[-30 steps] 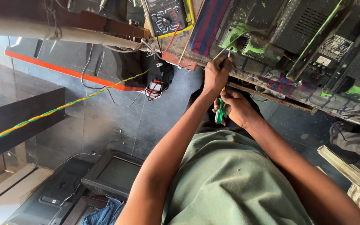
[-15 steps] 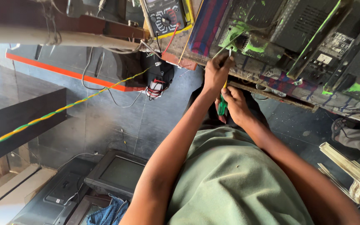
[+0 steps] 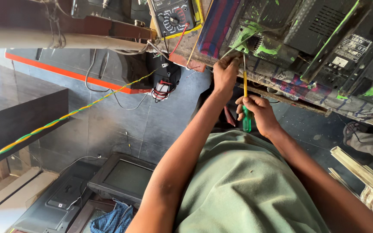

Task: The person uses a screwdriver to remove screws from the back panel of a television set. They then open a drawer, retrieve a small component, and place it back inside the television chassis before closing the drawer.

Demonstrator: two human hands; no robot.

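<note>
At the table's front edge, a screwdriver (image 3: 245, 101) with yellow shaft and green handle, held nearly upright, tip up against the underside of a dark appliance casing (image 3: 281, 39) smeared with green paint. Right hand (image 3: 259, 113) clenched around the green handle, just below the table (image 3: 307, 101) edge. Left hand (image 3: 225, 73) higher up, fingers pinched on a thin wire or part at the casing's lower edge, just beside the screwdriver's tip; what exactly is pinched, too small to tell. Left of the casing, a striped red-and-blue cloth (image 3: 218, 26) hanging over the table, then a yellow-framed multimeter (image 3: 172, 15) with red and black leads. Below that, a small wound transformer (image 3: 163, 86) dangling on wires. Across the left side, a twisted yellow-and-green cable (image 3: 65, 118) running diagonally over a grey tiled floor (image 3: 109, 129). Lower down, an old television set (image 3: 124, 177) on the floor, a blue checked cloth (image 3: 111, 220) beside it. Nearest of all, a green shirt (image 3: 242, 185).
</note>
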